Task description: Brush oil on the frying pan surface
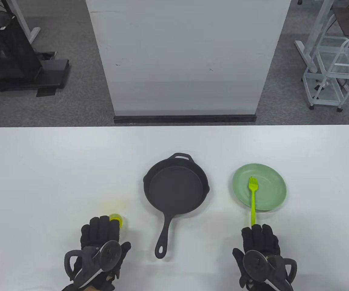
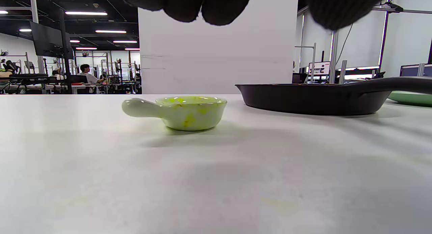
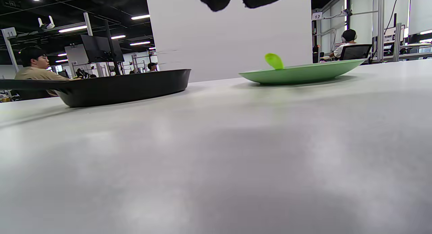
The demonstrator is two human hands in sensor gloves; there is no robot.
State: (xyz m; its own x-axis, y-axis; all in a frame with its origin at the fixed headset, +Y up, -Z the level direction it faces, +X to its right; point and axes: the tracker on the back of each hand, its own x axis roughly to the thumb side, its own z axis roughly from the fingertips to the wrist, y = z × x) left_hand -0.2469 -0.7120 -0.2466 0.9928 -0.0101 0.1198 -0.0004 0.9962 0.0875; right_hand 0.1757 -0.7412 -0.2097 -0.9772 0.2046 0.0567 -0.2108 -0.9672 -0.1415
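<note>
A black pan (image 1: 176, 188) sits mid-counter (image 1: 41, 169), handle toward the near edge. Right of it, a plate (image 1: 268, 194) carries the brush (image 1: 252, 197). An oil dish (image 2: 182, 112) sits left. Both hands' grips, left (image 1: 101, 242) and right (image 1: 261, 247), rest flat, holding nothing.

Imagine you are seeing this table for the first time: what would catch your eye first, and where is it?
The black frying pan at the table's middle stands out first, its handle pointing toward the person. To its right, a bright lime brush lies on a green plate, its handle overhanging the near rim. Near the left hand sits a small white dish smeared with yellow oil.
</note>
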